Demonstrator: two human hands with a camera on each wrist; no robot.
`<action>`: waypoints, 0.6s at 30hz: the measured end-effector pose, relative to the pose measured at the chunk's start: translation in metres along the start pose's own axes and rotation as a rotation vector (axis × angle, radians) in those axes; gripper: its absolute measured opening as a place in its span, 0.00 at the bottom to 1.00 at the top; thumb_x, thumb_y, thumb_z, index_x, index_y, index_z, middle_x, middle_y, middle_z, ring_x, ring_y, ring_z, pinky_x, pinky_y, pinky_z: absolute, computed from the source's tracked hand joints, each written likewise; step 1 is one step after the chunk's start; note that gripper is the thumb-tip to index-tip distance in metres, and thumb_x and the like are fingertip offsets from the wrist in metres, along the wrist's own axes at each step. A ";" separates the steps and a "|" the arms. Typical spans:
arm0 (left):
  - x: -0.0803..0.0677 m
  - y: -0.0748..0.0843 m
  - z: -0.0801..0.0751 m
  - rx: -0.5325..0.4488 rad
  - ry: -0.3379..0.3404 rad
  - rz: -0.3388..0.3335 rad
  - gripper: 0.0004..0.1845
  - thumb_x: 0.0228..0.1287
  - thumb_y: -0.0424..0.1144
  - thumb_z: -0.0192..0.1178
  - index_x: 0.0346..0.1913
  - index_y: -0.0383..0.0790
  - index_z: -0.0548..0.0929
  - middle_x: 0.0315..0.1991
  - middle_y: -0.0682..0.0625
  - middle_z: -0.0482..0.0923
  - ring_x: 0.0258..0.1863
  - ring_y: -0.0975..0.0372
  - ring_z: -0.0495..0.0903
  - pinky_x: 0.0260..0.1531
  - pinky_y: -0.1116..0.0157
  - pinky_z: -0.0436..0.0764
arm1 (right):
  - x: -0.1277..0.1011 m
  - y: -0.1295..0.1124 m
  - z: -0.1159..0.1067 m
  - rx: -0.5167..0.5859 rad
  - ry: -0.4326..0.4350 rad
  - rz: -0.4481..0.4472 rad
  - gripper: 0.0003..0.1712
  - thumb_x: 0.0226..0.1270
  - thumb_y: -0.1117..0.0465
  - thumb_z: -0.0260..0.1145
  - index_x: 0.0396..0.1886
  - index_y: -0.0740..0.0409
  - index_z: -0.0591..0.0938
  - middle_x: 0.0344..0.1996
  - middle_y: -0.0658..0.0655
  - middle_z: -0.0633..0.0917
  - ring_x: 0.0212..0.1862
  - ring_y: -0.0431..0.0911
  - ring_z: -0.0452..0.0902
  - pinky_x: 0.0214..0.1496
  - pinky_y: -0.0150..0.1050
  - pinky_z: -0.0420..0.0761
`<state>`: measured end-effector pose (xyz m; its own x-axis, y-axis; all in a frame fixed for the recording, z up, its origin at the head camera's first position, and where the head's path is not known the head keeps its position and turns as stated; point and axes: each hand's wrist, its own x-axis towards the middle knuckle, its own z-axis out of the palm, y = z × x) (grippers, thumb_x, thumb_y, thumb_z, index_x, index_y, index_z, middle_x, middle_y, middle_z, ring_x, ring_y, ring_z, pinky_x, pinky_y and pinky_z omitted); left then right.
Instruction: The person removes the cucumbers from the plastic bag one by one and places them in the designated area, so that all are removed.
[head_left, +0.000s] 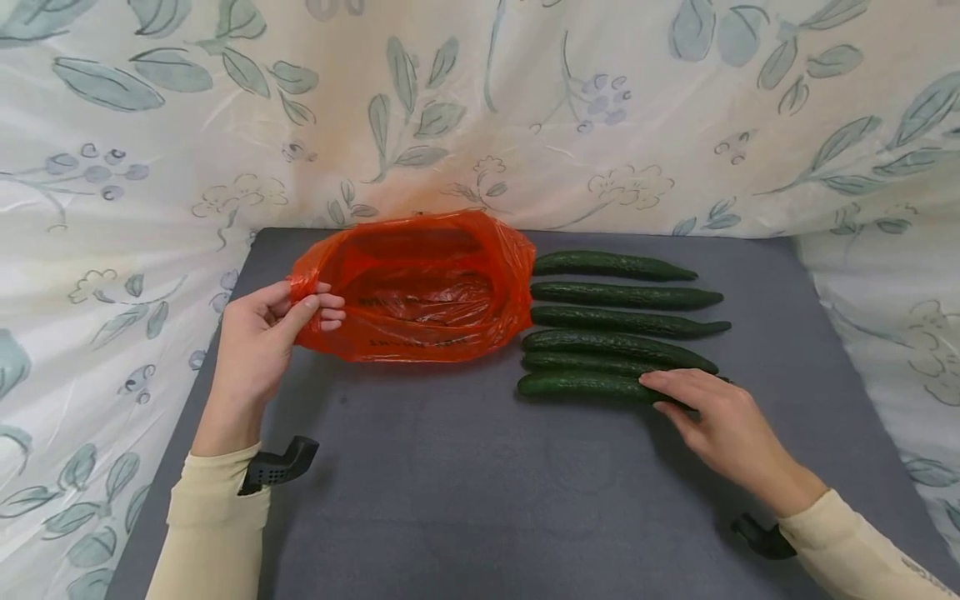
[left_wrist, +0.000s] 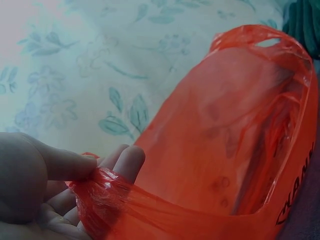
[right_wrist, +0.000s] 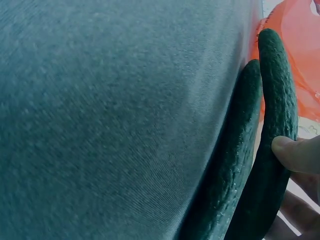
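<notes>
Right hand (head_left: 720,421) lies with near-straight fingers on the nearest cucumber (head_left: 581,385), long axis left-right, tip toward the bag (head_left: 420,287). Left hand (head_left: 258,337) pinches the bag rim, mouth open.

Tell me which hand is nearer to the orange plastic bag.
Left. The left hand pinches the rim of the orange plastic bag; the right hand rests on the nearest dark green cucumber, to the bag's right.
</notes>
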<state>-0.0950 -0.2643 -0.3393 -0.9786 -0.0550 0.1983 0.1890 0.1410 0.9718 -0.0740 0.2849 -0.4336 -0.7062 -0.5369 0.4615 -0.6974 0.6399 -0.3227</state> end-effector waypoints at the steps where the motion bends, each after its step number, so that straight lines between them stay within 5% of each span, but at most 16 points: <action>1: 0.000 0.000 0.000 -0.001 0.000 0.002 0.12 0.79 0.29 0.64 0.56 0.22 0.85 0.42 0.40 0.91 0.37 0.54 0.93 0.45 0.62 0.90 | -0.001 0.000 0.001 0.003 -0.006 0.004 0.18 0.83 0.49 0.68 0.61 0.53 0.90 0.53 0.51 0.90 0.53 0.48 0.88 0.49 0.39 0.85; 6: -0.001 -0.001 0.000 -0.008 -0.004 -0.001 0.12 0.79 0.29 0.64 0.56 0.22 0.85 0.43 0.39 0.91 0.37 0.54 0.93 0.45 0.62 0.90 | -0.005 0.001 0.008 -0.015 -0.046 0.031 0.32 0.53 0.73 0.84 0.59 0.54 0.90 0.52 0.51 0.90 0.52 0.48 0.88 0.45 0.45 0.87; 18: 0.000 0.000 -0.001 -0.024 0.015 -0.018 0.13 0.79 0.30 0.65 0.57 0.22 0.85 0.43 0.38 0.91 0.36 0.55 0.93 0.46 0.62 0.90 | -0.007 0.007 0.018 -0.046 -0.061 0.051 0.31 0.52 0.74 0.85 0.58 0.54 0.91 0.51 0.53 0.91 0.50 0.48 0.89 0.41 0.47 0.90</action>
<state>-0.0948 -0.2650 -0.3396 -0.9806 -0.0724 0.1824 0.1733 0.1162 0.9780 -0.0765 0.2836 -0.4536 -0.7475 -0.5349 0.3939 -0.6553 0.6911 -0.3050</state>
